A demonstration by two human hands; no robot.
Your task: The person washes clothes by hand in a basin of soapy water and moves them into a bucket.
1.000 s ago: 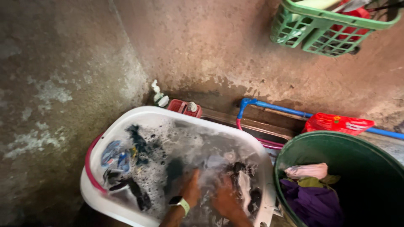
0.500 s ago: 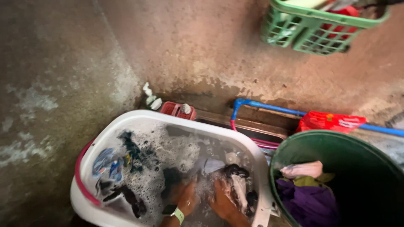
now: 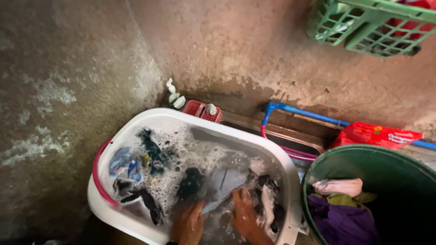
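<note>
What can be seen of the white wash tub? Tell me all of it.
The white tub is a broad oval basin that looks like plastic, with a rolled rim and a pink hose curving along its left edge. It sits on the ground in a corner of stained concrete walls, beside a green bin. It holds grey, foamy water with dark and blue clothes soaking in it. Both hands reach in at the near side, the left hand and right hand on a pale grey cloth.

Two bare hands, left hand (image 3: 190,223) and right hand (image 3: 244,217), wet and foam-flecked, forearms bare too, no sleeves in sight. No rings or gloves visible; wrists cut off by the frame's lower edge.
</note>
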